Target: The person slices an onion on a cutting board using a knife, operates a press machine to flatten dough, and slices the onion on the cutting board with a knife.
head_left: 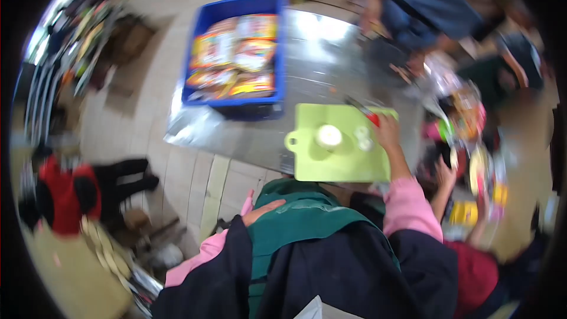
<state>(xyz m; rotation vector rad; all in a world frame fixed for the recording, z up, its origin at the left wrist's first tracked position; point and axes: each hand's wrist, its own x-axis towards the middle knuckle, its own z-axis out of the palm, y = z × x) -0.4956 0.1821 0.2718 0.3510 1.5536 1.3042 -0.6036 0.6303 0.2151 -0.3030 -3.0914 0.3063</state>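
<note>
From far away, I had my right hand [387, 130] curled, fingers round the knife [364, 110] over the green board [310, 168]. It looked light, stiff and sharp, best held by its red handle [374, 119]. My left hand [264, 211] lay on the apron [307, 221]; how open, I couldn't tell.

Beside the right hand [387, 129], the knife handle [373, 119] is red, the board [348, 167] lime green. Beyond the left hand [264, 212], the bin [281, 47] is blue, its packets [255, 52] red, yellow and white.
</note>
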